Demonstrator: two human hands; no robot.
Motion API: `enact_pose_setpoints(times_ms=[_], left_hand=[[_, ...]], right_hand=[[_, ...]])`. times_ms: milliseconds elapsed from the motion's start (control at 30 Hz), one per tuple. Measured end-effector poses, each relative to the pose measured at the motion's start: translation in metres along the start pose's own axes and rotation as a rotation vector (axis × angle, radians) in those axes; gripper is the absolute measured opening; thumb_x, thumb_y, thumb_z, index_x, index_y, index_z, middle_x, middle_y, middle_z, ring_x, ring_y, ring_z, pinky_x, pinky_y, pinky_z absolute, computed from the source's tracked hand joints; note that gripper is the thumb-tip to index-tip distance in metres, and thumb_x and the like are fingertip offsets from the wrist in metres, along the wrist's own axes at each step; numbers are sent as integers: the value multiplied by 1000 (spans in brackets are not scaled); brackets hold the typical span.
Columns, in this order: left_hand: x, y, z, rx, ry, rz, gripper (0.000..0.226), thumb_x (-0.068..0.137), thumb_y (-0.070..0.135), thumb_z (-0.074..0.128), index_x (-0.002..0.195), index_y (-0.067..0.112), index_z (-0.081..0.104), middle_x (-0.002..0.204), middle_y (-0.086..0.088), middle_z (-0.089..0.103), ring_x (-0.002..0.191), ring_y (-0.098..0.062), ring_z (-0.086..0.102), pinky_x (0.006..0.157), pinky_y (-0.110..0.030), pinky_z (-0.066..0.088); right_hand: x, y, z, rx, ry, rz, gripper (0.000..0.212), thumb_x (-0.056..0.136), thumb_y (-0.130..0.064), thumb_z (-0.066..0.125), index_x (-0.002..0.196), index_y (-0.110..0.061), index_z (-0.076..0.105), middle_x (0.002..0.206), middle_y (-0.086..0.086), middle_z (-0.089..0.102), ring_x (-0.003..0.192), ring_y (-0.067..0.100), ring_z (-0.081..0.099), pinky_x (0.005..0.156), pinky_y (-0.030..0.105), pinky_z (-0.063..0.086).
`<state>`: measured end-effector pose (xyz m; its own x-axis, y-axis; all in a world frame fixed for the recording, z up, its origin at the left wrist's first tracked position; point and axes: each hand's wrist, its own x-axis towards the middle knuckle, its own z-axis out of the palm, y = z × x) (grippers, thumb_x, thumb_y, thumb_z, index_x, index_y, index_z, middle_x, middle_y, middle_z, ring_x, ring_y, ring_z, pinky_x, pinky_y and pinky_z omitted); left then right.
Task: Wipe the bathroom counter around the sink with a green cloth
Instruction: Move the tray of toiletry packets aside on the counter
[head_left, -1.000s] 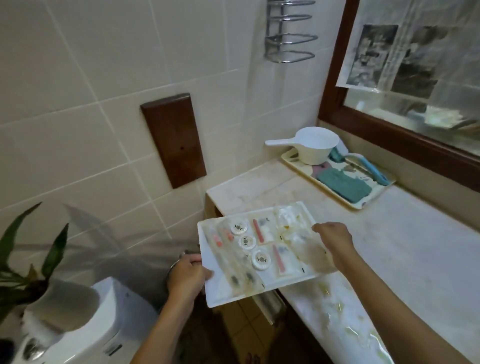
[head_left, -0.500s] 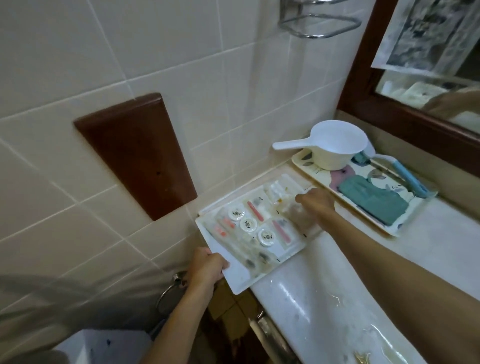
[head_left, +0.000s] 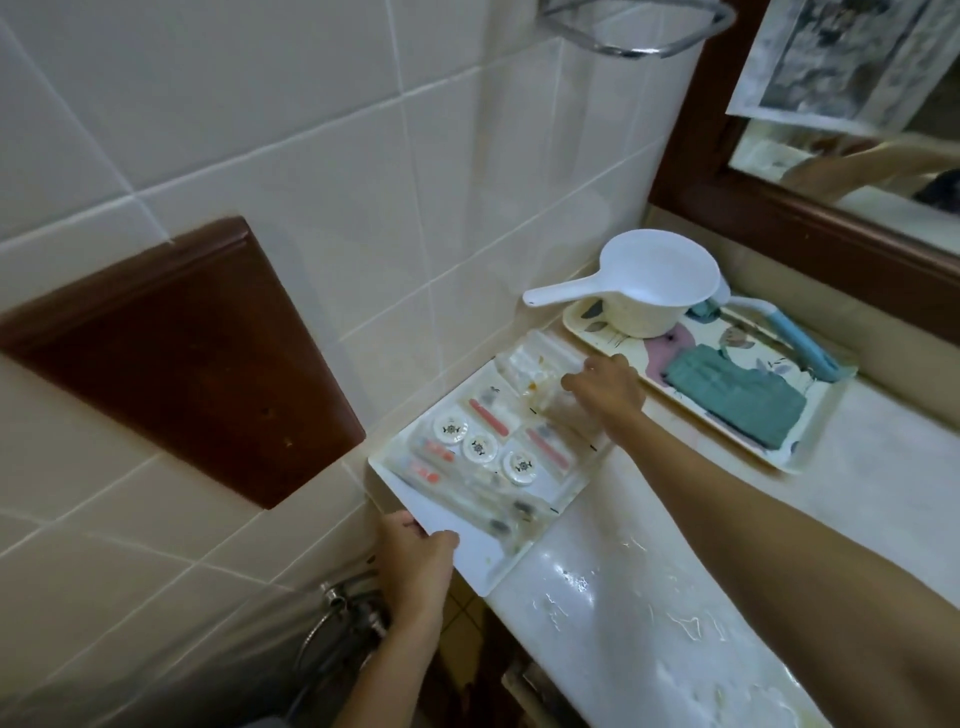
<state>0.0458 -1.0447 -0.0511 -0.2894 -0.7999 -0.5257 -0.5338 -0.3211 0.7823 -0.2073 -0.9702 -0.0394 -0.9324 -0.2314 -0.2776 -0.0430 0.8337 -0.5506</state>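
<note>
The pale stone surface runs along a cream-tiled wall below a wood-framed mirror, and its near end is wet and streaky. The left hand grips the near corner of a white tray of toiletries. The right hand has its fingers curled on the tray's far side. The green cloth lies folded on a patterned tray at the far right, beside a white dipper. The round lids carry an emblem too small to read.

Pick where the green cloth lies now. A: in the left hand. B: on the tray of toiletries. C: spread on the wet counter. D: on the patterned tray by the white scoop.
D: the green cloth lies folded on the patterned tray beside the white scoop.
</note>
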Motion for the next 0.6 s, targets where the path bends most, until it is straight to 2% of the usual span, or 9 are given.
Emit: enact_pose_setpoints(times_ms=[67,133,200,233,300,367,433,500,600], left_hand=[[-3,-3,4,-54,40,-16,54,77,-6,68,123,10,44,104,-3,58,84,-19,61,64,-33,51],[-6,-9,12,-49,86,-44,82,75,2,72,140,22,26,122,-7,44,104,-27,53,77,-39,50],[-15,-11,25,159,165,26,91,67,13,79,139,27,25,137,-8,27,125,-37,32,100,-50,38],[-23,-9,32,259,202,115,90,64,15,80,137,25,29,140,-7,23,127,-36,25,105,-49,29],[-39,-5,49,308,225,389,76,62,11,79,130,21,46,140,-7,24,122,-33,27,102,-41,24],[-52,-1,70,307,106,653,57,64,4,75,116,23,58,135,-2,32,118,-27,32,98,-23,25],[-59,-6,92,350,-160,877,42,71,4,68,107,23,64,124,7,40,115,-17,41,95,-8,26],[-61,-15,115,480,-391,1029,34,76,16,59,108,24,67,124,13,46,116,-9,47,97,-15,39],[-56,-28,145,807,-482,1177,44,77,37,48,115,26,68,138,4,54,126,-13,43,93,-34,51]], right_hand=[[-2,7,-1,58,1,-16,43,77,-32,61,117,-17,60,125,7,49,116,29,47,98,45,41],[-8,19,-7,133,30,-32,50,78,-29,63,126,-17,58,132,7,49,121,29,46,100,46,41],[-17,38,-16,197,84,-62,47,78,-23,65,124,-14,61,130,11,51,120,30,47,99,46,43],[-22,50,-22,209,123,-89,42,79,-20,65,120,-12,64,126,13,53,118,30,47,98,45,44],[-30,74,-38,157,223,-151,33,80,-14,65,112,-7,67,118,14,56,115,30,47,95,40,42],[-32,94,-55,50,337,-182,31,83,-14,64,114,-5,66,119,15,57,114,31,45,94,38,37],[-25,112,-73,-31,412,-149,40,88,-23,61,123,-5,58,125,16,54,118,32,43,97,40,36],[-11,129,-87,-124,386,-141,46,91,-32,56,129,-7,51,129,15,51,120,31,43,97,41,37],[11,150,-100,-368,234,-238,51,93,-40,51,135,-13,44,137,12,46,125,29,39,101,43,36]])
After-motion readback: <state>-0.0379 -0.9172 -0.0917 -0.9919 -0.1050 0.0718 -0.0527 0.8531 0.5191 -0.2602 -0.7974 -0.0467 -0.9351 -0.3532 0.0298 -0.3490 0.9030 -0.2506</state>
